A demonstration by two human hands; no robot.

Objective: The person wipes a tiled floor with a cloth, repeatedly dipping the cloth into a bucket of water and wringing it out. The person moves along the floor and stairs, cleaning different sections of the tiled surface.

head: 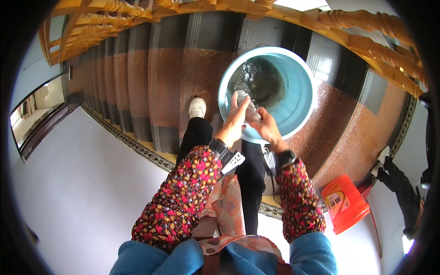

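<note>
A wet grey cloth (253, 114) is bunched between both of my hands, over the near left part of a light blue plastic tub (299, 113). My left hand (237, 115) grips its upper end with the thumb and fingers around it. Lower down, my right hand (267, 125) has its fingers closed on the other end and looks slightly blurred. Dark, murky water (264, 77) lies in the bottom of the tub, with light glinting off it. Part of the cloth is hidden by my fingers.
Stone stairs (165, 79) run off to the left beside a wooden banister (233, 7). An orange-red bucket (345, 204) bearing a printed label stands at the lower right. Beyond it is another person's dark-trousered leg (400, 192). My white shoe (197, 108) rests on a step.
</note>
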